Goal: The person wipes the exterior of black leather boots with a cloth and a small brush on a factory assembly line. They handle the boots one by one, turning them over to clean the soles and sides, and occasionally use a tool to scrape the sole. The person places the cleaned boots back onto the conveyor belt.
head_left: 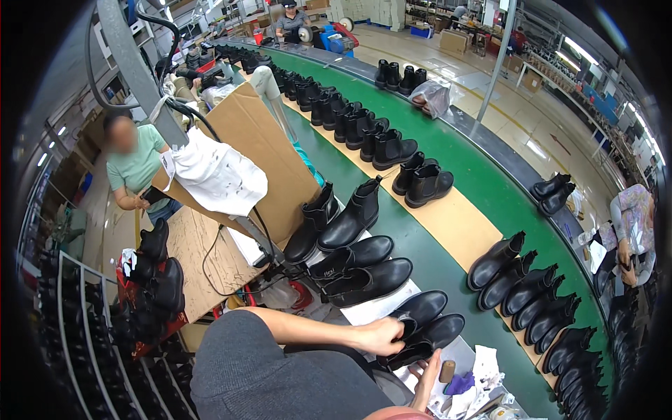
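My left hand (381, 337) is closed, with its fingers curled at the top opening of a black ankle boot (442, 332). Whatever those fingers pinch is hidden. That boot lies tilted on the bench in front of me, toe pointing away to the right. Against its near side, my right hand (425, 378) supports it with thumb and fingers. A second black boot (423, 306) lies directly behind it, partly covered by my left hand. Beyond these, another pair of black boots (374, 280) lies on white paper, and an upright pair (353, 217) stands farther off.
A brown block (447, 371), a purple cloth (459, 383) and white scraps (484, 367) lie right of my right hand. Boots in rows stand on a green conveyor (448, 150). A cardboard sheet (255, 154) rises at left. Co-workers (133, 161) are at left, right and far back.
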`<state>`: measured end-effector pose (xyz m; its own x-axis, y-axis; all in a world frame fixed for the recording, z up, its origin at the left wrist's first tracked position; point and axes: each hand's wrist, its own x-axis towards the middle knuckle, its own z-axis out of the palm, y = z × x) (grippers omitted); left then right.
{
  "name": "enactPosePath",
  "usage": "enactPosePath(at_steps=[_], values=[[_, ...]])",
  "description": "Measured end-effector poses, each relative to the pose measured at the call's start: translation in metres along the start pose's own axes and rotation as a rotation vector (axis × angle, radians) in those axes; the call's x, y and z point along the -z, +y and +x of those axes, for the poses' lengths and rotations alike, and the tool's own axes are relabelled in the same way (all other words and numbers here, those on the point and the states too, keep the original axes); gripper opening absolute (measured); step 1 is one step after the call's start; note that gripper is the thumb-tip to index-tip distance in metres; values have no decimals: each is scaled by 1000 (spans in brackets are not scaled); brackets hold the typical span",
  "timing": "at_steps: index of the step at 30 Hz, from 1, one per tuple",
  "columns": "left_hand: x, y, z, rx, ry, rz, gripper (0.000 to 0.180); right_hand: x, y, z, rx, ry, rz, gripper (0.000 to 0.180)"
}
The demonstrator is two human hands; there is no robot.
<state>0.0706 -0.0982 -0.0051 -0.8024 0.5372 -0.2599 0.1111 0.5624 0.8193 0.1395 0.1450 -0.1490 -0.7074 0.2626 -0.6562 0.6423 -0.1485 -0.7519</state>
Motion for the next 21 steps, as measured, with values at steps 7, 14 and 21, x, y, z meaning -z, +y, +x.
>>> enactPosePath(at_steps=[7,14,21], values=[[-51,-13,15,36,-86,-20,53,-20,-19,-15,-27,-117,59,88],[-57,-21,58,208,-141,-109,47,-28,-21,-5,146,-11,61,85],[-19,-31,44,293,107,-429,49,-38,-69,-43,483,200,-306,77]])
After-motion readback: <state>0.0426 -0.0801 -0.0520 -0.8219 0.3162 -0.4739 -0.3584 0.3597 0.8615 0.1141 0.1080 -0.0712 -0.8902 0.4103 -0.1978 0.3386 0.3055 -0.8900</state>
